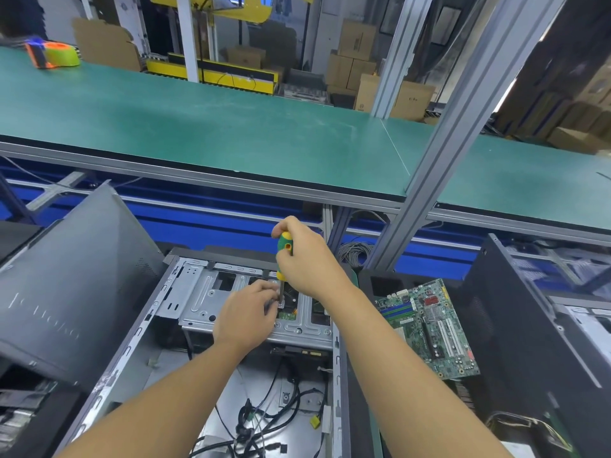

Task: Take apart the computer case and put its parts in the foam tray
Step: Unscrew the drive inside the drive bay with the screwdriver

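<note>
Open computer case [132,345] lies flat, centre foreground. Right hand [307,259] fingers curl round one green-yellow screwdriver [285,246], upright on the drive cage [205,302]. Left hand [246,317] fingertips pinch its tip. One side panel [76,292] leans at left; one motherboard [429,328] lies at right; loose cables [264,421] lie inside the case.

Long green bench top [231,127] across the middle, grey aluminium post [463,127] rising right, cardboard boxes [357,41] stacked behind, tape dispenser [54,54] far left.

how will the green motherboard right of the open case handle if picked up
The motherboard probably lifts as one stiff, fairly light plate. Its crowded, exposed face looks fragile, so the edges seem the safer hold.
</note>
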The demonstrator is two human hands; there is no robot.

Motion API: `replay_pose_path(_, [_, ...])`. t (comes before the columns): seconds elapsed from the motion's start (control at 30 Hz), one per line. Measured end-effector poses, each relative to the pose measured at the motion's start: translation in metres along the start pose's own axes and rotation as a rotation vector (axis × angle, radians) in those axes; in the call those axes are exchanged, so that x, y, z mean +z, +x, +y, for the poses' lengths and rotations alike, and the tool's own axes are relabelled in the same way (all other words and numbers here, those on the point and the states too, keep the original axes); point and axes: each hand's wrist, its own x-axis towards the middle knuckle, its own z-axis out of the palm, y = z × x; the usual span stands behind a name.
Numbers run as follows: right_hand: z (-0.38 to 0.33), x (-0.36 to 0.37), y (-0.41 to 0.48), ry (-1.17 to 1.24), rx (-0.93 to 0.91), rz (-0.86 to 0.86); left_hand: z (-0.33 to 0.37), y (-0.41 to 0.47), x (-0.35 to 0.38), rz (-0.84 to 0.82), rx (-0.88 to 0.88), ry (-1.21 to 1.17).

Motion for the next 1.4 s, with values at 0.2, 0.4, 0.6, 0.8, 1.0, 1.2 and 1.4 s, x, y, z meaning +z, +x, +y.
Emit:
replay_pose_path(0.2, [-0.006,0.018,0.001,-0.25,-0.024,0.079,0.002,0.0,0.0,-0.008,-0.024,0.014])
replay_pose_path(0.4, [0.009,0.022,0.005,-0.165,-0.077,0.178,-0.001,0.001,0.001,-0.012,0.002,0.004])
replay_pose_path(0.6, [0.013,0.011,-0.001,0.017,-0.041,0.199,-0.002,0.0,0.004,0.023,0.009,0.015])
replay_pose_path(0.8, [0.013,0.015,-0.004,0.073,-0.05,0.177,-0.001,0.001,0.002,0.002,0.017,0.03])
replay_pose_path(1.0, [0.011,0.016,-0.006,-0.045,-0.005,0.179,0.002,0.0,0.0,0.017,0.015,0.02])
replay_pose_path(1.2, [0.008,0.021,-0.001,0.005,-0.029,0.16,0.002,-0.001,0.0,0.019,0.009,0.016])
replay_pose_path(1.4, [0.01,0.007,-0.001,-0.046,-0.004,0.119,0.001,-0.001,0.001,0.027,0.012,0.007])
